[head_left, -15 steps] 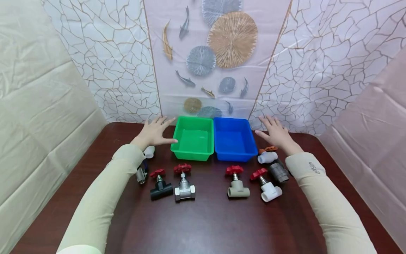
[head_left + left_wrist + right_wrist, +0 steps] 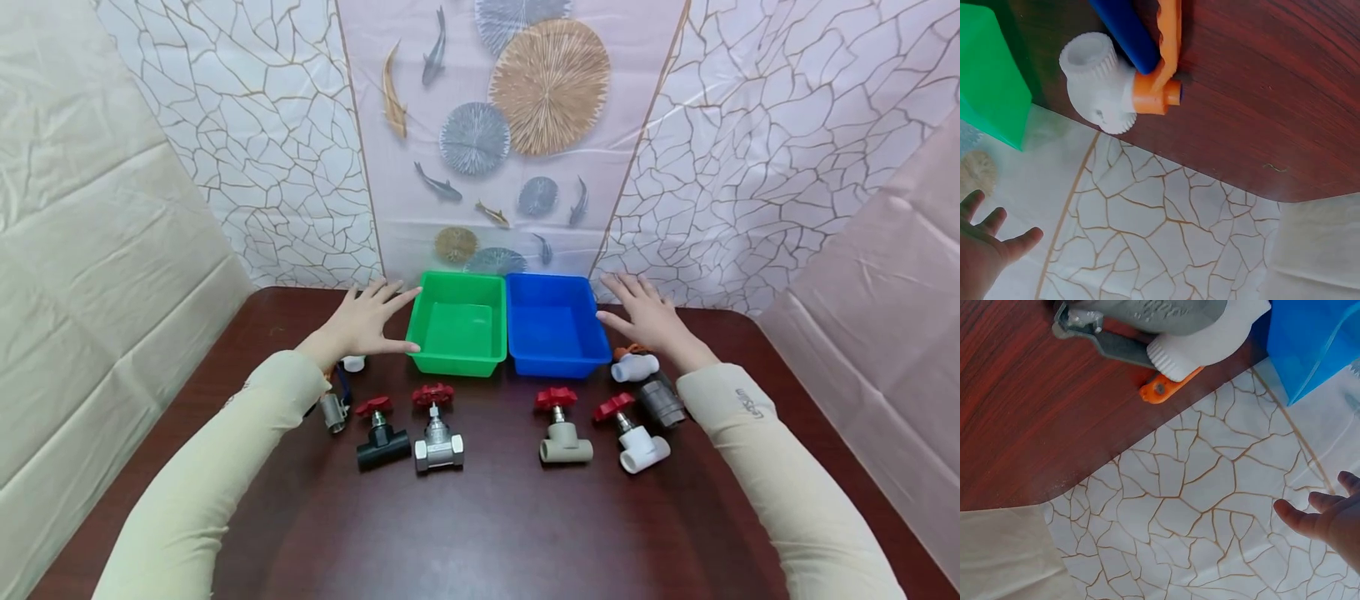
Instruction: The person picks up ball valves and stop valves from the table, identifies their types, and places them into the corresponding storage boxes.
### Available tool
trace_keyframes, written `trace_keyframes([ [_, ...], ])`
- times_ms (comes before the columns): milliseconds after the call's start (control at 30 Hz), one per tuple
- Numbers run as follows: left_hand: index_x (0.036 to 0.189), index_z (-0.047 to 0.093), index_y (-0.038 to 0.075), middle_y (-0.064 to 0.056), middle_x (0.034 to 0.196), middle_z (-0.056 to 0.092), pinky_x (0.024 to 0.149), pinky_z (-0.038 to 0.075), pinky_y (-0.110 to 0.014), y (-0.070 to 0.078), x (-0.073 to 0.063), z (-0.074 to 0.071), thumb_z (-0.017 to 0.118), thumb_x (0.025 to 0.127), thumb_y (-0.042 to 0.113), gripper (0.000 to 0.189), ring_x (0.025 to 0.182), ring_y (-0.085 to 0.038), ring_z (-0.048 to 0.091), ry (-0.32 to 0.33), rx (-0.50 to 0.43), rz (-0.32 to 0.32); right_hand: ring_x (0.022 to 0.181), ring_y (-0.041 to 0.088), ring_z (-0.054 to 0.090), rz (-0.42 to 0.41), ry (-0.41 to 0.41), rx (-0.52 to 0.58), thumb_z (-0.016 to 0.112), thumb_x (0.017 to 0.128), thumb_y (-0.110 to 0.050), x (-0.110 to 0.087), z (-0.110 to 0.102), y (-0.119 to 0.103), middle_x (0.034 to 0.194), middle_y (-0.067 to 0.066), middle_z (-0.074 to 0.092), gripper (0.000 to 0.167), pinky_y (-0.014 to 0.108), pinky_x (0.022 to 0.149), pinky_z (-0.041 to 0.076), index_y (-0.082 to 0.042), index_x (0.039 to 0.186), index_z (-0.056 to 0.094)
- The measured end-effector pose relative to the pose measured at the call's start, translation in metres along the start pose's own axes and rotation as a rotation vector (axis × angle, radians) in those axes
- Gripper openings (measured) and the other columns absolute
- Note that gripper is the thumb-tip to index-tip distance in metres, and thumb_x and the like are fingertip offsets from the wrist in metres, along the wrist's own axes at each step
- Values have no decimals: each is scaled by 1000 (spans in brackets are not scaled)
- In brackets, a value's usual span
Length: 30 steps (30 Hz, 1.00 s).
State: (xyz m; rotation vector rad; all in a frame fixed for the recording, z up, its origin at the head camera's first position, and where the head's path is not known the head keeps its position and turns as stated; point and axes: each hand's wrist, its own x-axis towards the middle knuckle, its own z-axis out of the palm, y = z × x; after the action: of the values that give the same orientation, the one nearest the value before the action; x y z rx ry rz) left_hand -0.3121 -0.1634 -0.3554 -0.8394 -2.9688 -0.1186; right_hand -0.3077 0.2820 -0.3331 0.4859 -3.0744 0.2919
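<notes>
My left hand (image 2: 358,323) is spread beside the green bin (image 2: 456,365), its thumb and index fingertip overlapping the bin's left rim in the head view. On the other side, my right hand (image 2: 651,323) has its fingers stretched toward the blue bin (image 2: 561,367), the thumb tip close to its right rim. Both hands hold nothing. Under the left wrist lies a white ball valve (image 2: 1094,81) with an orange handle (image 2: 1155,90). Near the right wrist are a white valve (image 2: 634,367) with an orange handle (image 2: 1163,387) and a grey ball valve (image 2: 662,402).
Nearer on the dark red table (image 2: 495,533) stand several red-wheeled valves: a black one (image 2: 383,446), a metal one (image 2: 439,450), a beige one (image 2: 566,443) and a white one (image 2: 643,450). A small metal valve (image 2: 333,412) lies at left. Patterned cloth (image 2: 292,167) hangs behind.
The left hand has come slightly nearer the body and closer against the green bin. The right hand has shifted a little left toward the blue bin. The valves and bins stay in place.
</notes>
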Motion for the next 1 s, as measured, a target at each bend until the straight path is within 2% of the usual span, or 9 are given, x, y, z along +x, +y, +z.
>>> trace_keyframes([
  [200, 152, 19, 26, -14, 155, 24, 108, 17, -67, 6, -6, 2, 58, 78, 68, 93, 143, -39, 18, 19, 0, 57, 142, 48, 4, -60, 15, -12, 45, 97, -47, 0, 8, -7, 157, 19, 13, 69, 75, 102, 12, -14, 151, 20],
  [400, 151, 21, 26, -12, 154, 27, 107, 24, -64, 16, -10, 4, 56, 76, 72, 94, 140, -38, 25, 72, 7, 138, 143, 45, 3, -91, 1, -10, 47, 97, -44, 1, 15, -18, 157, 17, 14, 67, 73, 104, 12, -15, 151, 21],
  [600, 151, 21, 28, -10, 154, 28, 108, 23, -63, 27, -16, 9, 58, 75, 72, 95, 141, -35, 25, 79, -13, 169, 144, 44, 1, -110, -31, 29, 45, 97, -44, 3, 21, -26, 158, 16, 9, 67, 73, 104, 11, -17, 152, 19],
  [700, 151, 20, 29, -8, 155, 27, 109, 24, -62, 34, -20, 12, 60, 74, 70, 96, 141, -33, 25, 83, -23, 179, 144, 44, 2, -115, -39, 87, 46, 97, -42, 3, 24, -27, 158, 17, 9, 67, 73, 104, 11, -16, 152, 19],
  [800, 151, 19, 31, -7, 155, 27, 109, 25, -60, 45, -24, 13, 63, 74, 67, 95, 141, -33, 25, 96, -72, 207, 144, 45, 3, -114, -43, 113, 47, 98, -40, 4, 28, -26, 158, 17, 9, 66, 72, 105, 12, -15, 152, 19],
  [900, 151, 20, 31, -7, 154, 28, 110, 25, -59, 57, -30, 13, 65, 74, 66, 95, 141, -33, 25, 112, -127, 258, 144, 44, 2, -123, -44, 105, 47, 98, -41, 6, 31, -28, 158, 16, 9, 66, 72, 105, 14, -16, 152, 19],
  [1000, 151, 22, 29, -6, 154, 29, 110, 26, -57, 66, -37, 14, 61, 74, 70, 95, 141, -34, 26, 129, -130, 321, 144, 43, 2, -146, -44, 106, 47, 97, -41, 9, 32, -35, 158, 15, 10, 66, 72, 105, 14, -17, 152, 20],
])
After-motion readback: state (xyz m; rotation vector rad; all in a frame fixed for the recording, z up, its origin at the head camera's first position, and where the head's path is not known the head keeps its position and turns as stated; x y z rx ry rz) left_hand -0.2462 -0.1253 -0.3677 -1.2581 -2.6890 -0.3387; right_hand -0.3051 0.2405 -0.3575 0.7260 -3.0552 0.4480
